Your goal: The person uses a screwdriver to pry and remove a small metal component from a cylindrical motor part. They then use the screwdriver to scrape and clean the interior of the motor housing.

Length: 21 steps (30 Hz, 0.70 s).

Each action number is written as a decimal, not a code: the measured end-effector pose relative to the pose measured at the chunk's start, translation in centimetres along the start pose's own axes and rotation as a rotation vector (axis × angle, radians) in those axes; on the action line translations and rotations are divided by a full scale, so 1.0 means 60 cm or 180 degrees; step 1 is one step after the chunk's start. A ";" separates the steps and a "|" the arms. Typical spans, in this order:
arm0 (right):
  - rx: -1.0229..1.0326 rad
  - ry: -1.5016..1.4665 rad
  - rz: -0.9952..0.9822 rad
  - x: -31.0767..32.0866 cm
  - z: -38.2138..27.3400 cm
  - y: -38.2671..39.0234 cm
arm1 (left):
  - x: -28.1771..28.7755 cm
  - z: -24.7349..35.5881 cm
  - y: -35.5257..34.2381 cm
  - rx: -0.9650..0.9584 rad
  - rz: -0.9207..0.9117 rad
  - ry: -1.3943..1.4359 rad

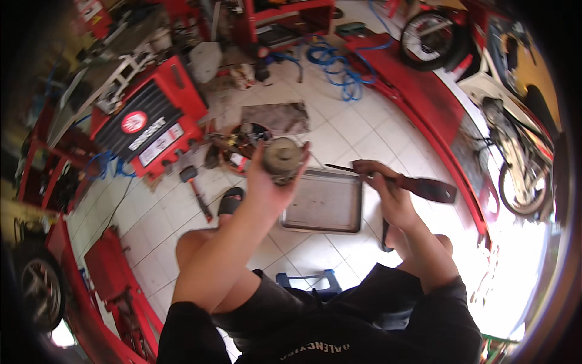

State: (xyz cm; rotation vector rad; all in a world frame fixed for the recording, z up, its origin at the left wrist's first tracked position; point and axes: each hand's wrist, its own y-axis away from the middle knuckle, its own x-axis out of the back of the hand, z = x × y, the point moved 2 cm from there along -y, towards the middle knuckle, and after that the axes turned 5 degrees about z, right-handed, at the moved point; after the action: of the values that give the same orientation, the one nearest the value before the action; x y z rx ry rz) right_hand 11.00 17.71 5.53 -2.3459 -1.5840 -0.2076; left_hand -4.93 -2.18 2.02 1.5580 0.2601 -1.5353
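The left hand (pixel 271 182) cups a round metal part (pixel 281 155) up off the floor, near the tray's far left corner as seen from above. That grip is spread wide, thumb and fingers curved about the part's sides. The part is squat and stepped, dull grey-brown, with a raised round boss on its top; its lower edge looks rougher, though too blurred to make out.

The right hand (pixel 391 189) has a narrower grip, its fingers curled round a screwdriver (pixel 429 189) where handle and shaft meet. The handle is thick, smooth and dark red with a blackish end; the thin dark shaft points left toward the part, its tip apart from it.

Below lies a tray (pixel 321 230), a shallow metal rectangle with rounded corners, a raised rim and a stained, dull bottom. It sits on the floor (pixel 345 258) of glossy pale square tiles.

Beyond the part lies a flat mat (pixel 276 117), mottled grey-brown. Left of the tray is a hammer (pixel 197 193) with a dark blocky head and an orange-and-black handle. Farther off, a blue hose (pixel 315 56) lies in loose, slick loops beside a long red metal ramp (pixel 418 91).
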 end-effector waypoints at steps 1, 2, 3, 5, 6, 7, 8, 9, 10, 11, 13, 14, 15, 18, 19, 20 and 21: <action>-0.0343 -0.0517 -0.0151 0.006 0.013 0.001 | -0.011 -0.004 0.000 0.0105 0.0163 0.0081; -0.0405 -0.0306 -0.0238 0.016 0.011 0.002 | -0.019 -0.008 0.005 0.0029 0.0239 -0.0050; -0.0274 -0.0436 -0.0327 0.014 0.002 0.004 | -0.021 -0.013 0.008 0.0060 0.0321 -0.0048; -0.0466 -0.0717 -0.0518 0.015 -0.008 0.016 | -0.020 -0.025 0.007 0.0082 0.0380 -0.0165; -0.0274 -0.0476 -0.0534 0.018 -0.003 0.019 | -0.016 -0.029 0.005 0.0120 0.0339 -0.0196; -0.0079 -0.0232 -0.0559 0.023 0.002 0.021 | -0.011 -0.033 0.000 0.0150 0.0297 -0.0219; 0.0112 -0.0005 -0.0590 0.017 0.000 0.021 | -0.006 -0.032 0.000 0.0172 0.0269 -0.0250; 0.0072 -0.0406 -0.0362 0.015 -0.008 0.026 | -0.002 -0.034 0.001 0.0217 0.0260 -0.0256; 0.0030 -0.0806 -0.0132 0.016 -0.023 0.035 | 0.001 -0.039 0.000 0.0260 0.0250 -0.0260; -0.0024 -0.1196 0.0111 0.016 -0.035 0.043 | 0.003 -0.046 0.001 0.0319 0.0245 -0.0263; 0.0429 -0.1125 0.0125 0.015 -0.036 0.053 | 0.008 -0.056 0.002 0.0331 0.0379 -0.0529; 0.0699 -0.1007 0.0067 0.017 -0.038 0.055 | 0.002 -0.062 0.007 0.0405 0.0508 -0.0624; 0.0967 -0.0886 0.0011 0.019 -0.040 0.058 | -0.001 -0.067 0.009 0.0480 0.0636 -0.0721; 0.1178 -0.0542 -0.0023 0.022 -0.045 0.059 | 0.013 -0.078 -0.001 0.0555 0.0563 -0.0757; 0.1234 -0.0436 -0.0050 0.023 -0.047 0.059 | 0.018 -0.082 -0.003 0.0537 0.0565 -0.0777; 0.1181 -0.0400 0.0007 0.022 -0.046 0.060 | 0.017 -0.086 -0.003 0.0522 0.0569 -0.0796; 0.1161 -0.0308 -0.0001 0.023 -0.045 0.061 | 0.018 -0.089 -0.003 0.0506 0.0575 -0.0814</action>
State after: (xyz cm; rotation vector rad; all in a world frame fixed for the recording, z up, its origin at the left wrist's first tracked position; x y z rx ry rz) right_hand 15.05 16.77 7.86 -2.0979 -1.5157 0.1841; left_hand -1.14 1.23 0.00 1.4424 -0.1465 -1.6211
